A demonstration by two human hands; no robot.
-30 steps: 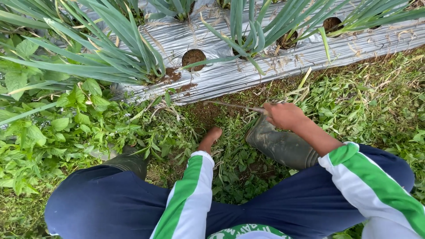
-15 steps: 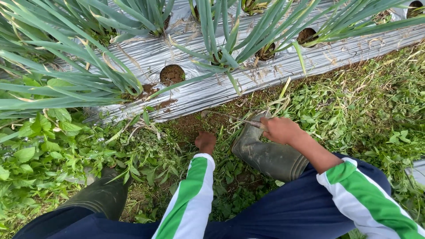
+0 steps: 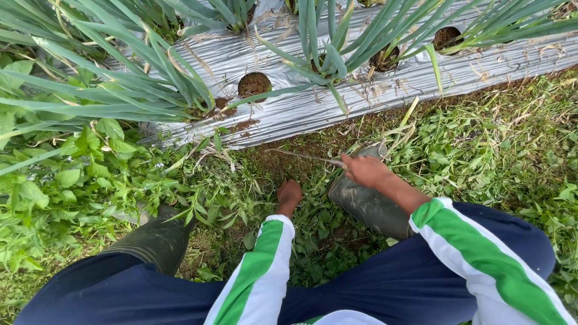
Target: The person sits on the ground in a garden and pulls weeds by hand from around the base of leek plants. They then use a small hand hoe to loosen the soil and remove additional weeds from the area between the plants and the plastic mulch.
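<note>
Head view: right hand (image 3: 364,170) grips blade (image 3: 304,157); left hand (image 3: 289,193) clenched in weeds (image 3: 229,192) beside silver mulch (image 3: 313,108).

Left hand (image 3: 289,194), a second ago stretched flat into the weeds (image 3: 241,192), half a second ago bunched at the bare soil patch (image 3: 283,162), now closed low among cut greenery just below centre frame. Right hand (image 3: 364,170), gripping the thin blade tool (image 3: 307,157), shifted slightly left of its first position; blade tip now reaching further left over the soil. Right boot (image 3: 367,201) more covered by the forearm than before. Left boot (image 3: 158,241) back in fuller view at lower left after near-cropping a second ago. Silver mulch sheet (image 3: 313,108) displaced slightly in frame, camera tilt altered.
</note>
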